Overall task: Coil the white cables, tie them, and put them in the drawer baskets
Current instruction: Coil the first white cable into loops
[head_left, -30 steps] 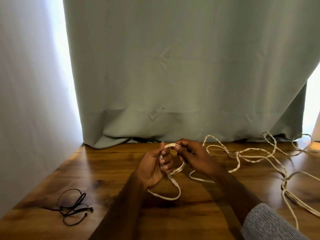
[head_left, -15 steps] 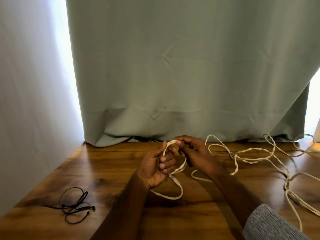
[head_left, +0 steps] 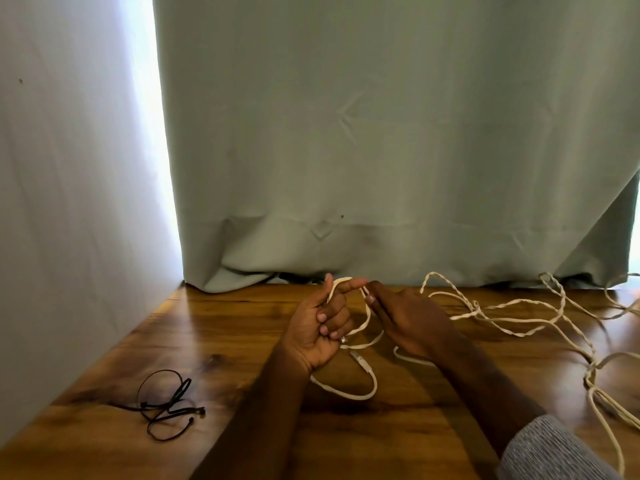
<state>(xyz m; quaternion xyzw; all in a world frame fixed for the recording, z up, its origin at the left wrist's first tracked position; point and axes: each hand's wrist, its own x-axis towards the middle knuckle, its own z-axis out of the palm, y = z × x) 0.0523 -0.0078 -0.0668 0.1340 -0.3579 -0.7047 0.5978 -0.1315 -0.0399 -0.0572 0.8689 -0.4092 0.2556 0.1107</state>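
A long white cable (head_left: 512,308) lies in tangled, twisted loops across the right half of the wooden table (head_left: 214,341). Its near end forms a small coil at the table's middle. My left hand (head_left: 318,327) stands palm up with the coil looped over its forefinger and thumb, the other fingers curled around the strands. My right hand (head_left: 405,320) is just to the right, pinching a strand of the cable at its fingertips near the top of the coil. A plug end (head_left: 360,362) hangs below my left hand. No drawer or basket is in view.
A thin black cord (head_left: 166,405) lies in a loose tangle on the table's left front. A grey-green curtain (head_left: 381,150) hangs along the table's back edge. A white wall (head_left: 69,202) borders the left side.
My left hand has opened its forefinger and thumb upward with the loop over them. My right hand has shifted slightly right and down along the strand. The view moved a little.
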